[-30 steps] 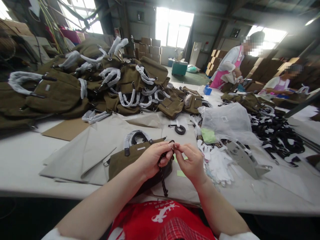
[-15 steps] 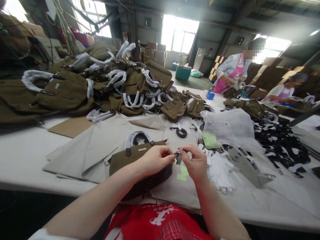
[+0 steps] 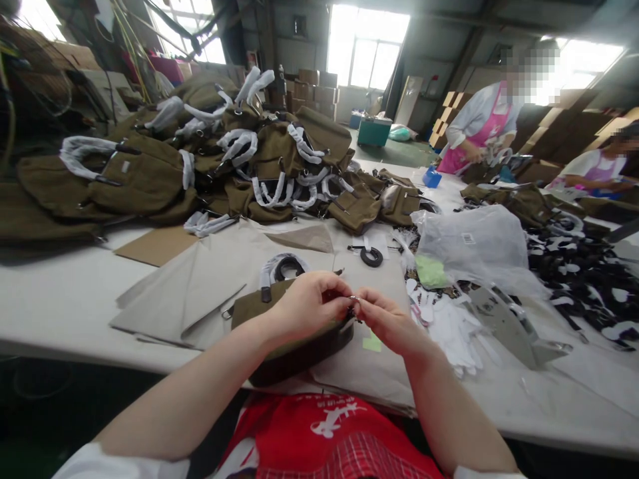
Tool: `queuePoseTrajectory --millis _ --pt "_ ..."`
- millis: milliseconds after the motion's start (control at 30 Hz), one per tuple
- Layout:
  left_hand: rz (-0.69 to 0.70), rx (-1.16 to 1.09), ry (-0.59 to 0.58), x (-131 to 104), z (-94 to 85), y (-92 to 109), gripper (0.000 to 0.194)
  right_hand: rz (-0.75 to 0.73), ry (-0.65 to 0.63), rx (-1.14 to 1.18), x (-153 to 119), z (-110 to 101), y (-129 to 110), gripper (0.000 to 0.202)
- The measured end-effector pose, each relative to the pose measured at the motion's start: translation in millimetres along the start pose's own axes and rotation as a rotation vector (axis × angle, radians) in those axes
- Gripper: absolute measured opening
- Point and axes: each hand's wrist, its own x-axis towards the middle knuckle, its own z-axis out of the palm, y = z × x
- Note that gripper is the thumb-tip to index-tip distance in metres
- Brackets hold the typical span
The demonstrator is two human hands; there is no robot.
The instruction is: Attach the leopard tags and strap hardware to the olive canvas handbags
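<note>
Silvery metal piece [image 3: 354, 298], tiny, dark bit hanging under it too small to make out, is pinched between the fingertips of both left hand [image 3: 313, 307] and right hand [image 3: 385, 318], above the right end of the bag [image 3: 309, 356]. Bag is olive, darker along the near side, with white-wrapped handle [image 3: 268, 271] at its far side; black coil [image 3: 288, 266] sits by the handle.

Bare forearms [image 3: 200, 389] angled inward, hands [image 3: 305, 307] close together, fingers [image 3: 373, 305] pinched
</note>
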Motion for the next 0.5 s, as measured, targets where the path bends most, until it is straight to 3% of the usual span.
queuePoseTrajectory --millis 100,167,233,300,367,500 --pt "0.004 0.030 -0.011 -4.3 -6.8 -6.6 0.012 0.179 -0.109 0.252 3.0 5.8 11.7 0.024" --pt "-0.005 0.024 -0.060 4.2 -18.9 -15.6 0.011 0.210 -0.080 0.320 7.6 10.1 18.0 0.022" --pt "-0.126 -0.028 -0.078 24.2 -35.7 -30.2 0.014 0.192 -0.007 0.329 15.6 13.0 21.5 0.021" --pt "-0.397 -0.042 0.040 51.4 -51.9 -50.5 0.017 0.173 0.058 0.314 26.9 13.9 24.4 0.021" --pt "-0.540 -0.004 0.098 77.0 -60.4 -74.4 0.023 0.172 0.097 0.307 39.6 13.6 30.4 0.022" --pt "-0.670 0.088 0.159 99.9 -45.3 -122.8 0.031 0.230 0.123 0.358 59.1 12.7 57.4 0.025"
